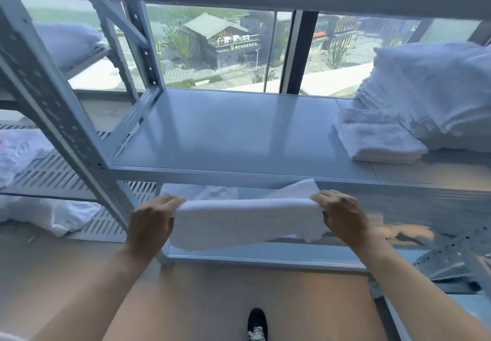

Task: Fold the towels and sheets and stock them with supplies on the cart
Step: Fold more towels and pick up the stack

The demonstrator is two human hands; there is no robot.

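A black shoe (257, 323) stands on the floor below. The left hand (151, 221) and right hand (342, 215) each pinch an end of a folded white towel (247, 221), held just before the grey shelf (225, 138). At right, folded towels (377, 138) sit beside piled linen (438, 90). A building sign outside is unreadable.

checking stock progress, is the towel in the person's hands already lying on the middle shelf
No, the folded towel hangs in the air between the left hand and right hand, in front of the middle shelf.
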